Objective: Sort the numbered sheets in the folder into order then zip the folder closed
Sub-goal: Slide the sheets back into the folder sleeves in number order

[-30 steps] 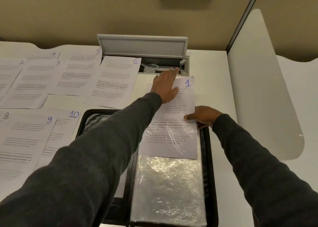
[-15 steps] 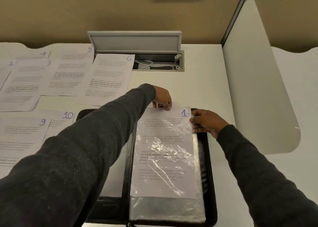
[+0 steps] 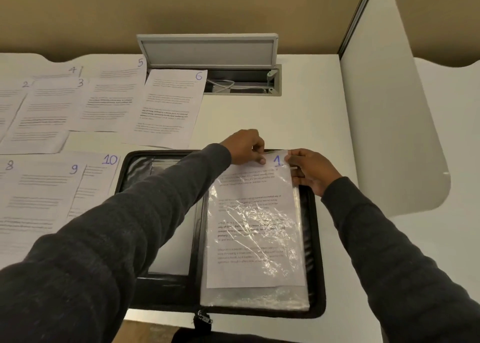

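Pinching sheet 1 (image 3: 254, 212) in both grips, left hand (image 3: 244, 147) and right hand (image 3: 311, 169); folder (image 3: 315, 238) partly hidden under sleeve (image 3: 155, 212).

Office cubicle, white desk (image 3: 298, 124), side divider (image 3: 389, 114), cable hatch (image 3: 244, 84) (lid up)

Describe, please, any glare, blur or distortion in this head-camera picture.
Head view: glare streaks on the plastic sleeve blot text on sheet 1; wide-angle distortion swells the left forearm near the lens; sheet 8 and sheet 9 at left look soft.
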Available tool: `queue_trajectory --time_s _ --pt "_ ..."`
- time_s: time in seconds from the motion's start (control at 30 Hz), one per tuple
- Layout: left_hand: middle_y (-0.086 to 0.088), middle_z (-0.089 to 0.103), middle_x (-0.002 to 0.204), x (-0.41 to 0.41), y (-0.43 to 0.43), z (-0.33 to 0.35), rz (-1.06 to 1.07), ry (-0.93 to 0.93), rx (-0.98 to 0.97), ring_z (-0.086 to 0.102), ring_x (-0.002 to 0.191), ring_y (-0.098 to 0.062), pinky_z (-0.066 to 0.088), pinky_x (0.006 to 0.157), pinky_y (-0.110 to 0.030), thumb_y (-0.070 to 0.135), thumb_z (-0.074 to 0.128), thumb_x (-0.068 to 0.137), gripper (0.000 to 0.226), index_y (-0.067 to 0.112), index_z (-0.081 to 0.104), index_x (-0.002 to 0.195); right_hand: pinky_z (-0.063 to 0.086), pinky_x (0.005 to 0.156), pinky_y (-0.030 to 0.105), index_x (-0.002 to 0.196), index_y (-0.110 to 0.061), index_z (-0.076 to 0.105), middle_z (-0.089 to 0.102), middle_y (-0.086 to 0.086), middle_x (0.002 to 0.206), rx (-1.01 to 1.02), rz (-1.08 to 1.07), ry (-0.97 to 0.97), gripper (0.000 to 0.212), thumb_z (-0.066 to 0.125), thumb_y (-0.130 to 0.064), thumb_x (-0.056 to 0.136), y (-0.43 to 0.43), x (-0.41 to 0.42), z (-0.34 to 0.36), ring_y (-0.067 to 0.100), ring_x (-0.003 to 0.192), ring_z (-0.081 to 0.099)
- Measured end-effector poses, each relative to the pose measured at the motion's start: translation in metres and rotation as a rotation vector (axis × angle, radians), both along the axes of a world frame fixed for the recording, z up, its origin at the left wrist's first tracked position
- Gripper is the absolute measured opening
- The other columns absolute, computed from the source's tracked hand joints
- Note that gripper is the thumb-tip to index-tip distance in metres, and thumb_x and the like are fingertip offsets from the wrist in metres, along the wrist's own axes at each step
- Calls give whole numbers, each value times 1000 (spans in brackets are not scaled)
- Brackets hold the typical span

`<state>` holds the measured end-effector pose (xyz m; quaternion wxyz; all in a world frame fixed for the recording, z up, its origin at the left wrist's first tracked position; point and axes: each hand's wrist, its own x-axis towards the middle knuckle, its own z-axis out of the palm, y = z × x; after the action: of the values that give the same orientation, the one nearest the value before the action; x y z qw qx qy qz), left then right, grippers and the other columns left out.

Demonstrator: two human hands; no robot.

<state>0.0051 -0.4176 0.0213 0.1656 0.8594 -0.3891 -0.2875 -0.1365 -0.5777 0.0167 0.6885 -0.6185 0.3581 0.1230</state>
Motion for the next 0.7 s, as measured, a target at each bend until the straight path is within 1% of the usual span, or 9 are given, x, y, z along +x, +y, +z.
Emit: queue_trajectory --time_s 0.07,0.13,0.27,0.37,0.43,0.5,0.57,0.63,0.7 --pt "-2 58 98 -4 2 2 7 3 -8 55 90 -21 47 83 -36 27 69 89 17 10 70 90 59 67 34 108 -12 65 75 10 96 50 -6 -5 13 63 -20 97 0 -6 1 22 78 70" --pt "-1 65 99 -9 5 4 14 38 8 58 93 -20 48 86 -34 25 64 93 17 12 73 100 60 75 38 111 -13 65 76 11 100 85 15 1 18 63 -24 97 1 -15 3 24 83 72" --pt "1 71 85 -18 9 9 62 79 -22 60 81 -14 44 75 -28 19 56 97 16 17 72 99 59 79 40 116 -12 65 76 10 99 98 97 44 27 65 -29 95 3 -36 4 24 87 72" --pt "0 72 85 -24 14 8 126 96 -59 64 85 -16 49 85 -34 18 54 97 18 16 71 103 59 90 46 121 -7 63 73 16 112 96 164 86 34 68 -29 94 10 -54 1 32 102 71" --pt "-1 69 99 -31 15 6 166 -20 -73 61 97 -21 46 93 -39 24 57 96 21 18 66 115 60 88 44 122 -5 62 72 18 115 87 205 114 36 68 -27 94 15 -64 1 33 105 70" --pt "-3 61 115 -42 18 6 226 -259 -87 55 108 -24 42 96 -41 34 63 92 38 21 56 127 61 84 41 123 -4 61 72 20 116 59 260 137 37 69 -26 93 19 -73 1 33 105 70" --pt "-4 56 117 -59 23 13 339 -353 -148 53 105 -23 44 93 -40 44 64 89 45 19 54 124 59 78 38 123 -1 61 70 23 118 45 284 132 38 68 -25 94 24 -78 4 36 100 68" --pt "-2 56 105 -78 32 25 459 -227 -206 55 93 -19 49 82 -36 55 64 86 45 17 55 108 57 72 36 123 -1 62 69 26 117 93 267 62 37 63 -29 97 31 -80 10 33 91 64" --pt "3 55 98 -100 47 41 594 30 -224 55 87 -14 49 74 -32 71 62 78 59 18 54 103 57 82 43 123 -8 66 70 20 112 191 223 -28 41 57 -41 99 43 -80 21 30 92 65"
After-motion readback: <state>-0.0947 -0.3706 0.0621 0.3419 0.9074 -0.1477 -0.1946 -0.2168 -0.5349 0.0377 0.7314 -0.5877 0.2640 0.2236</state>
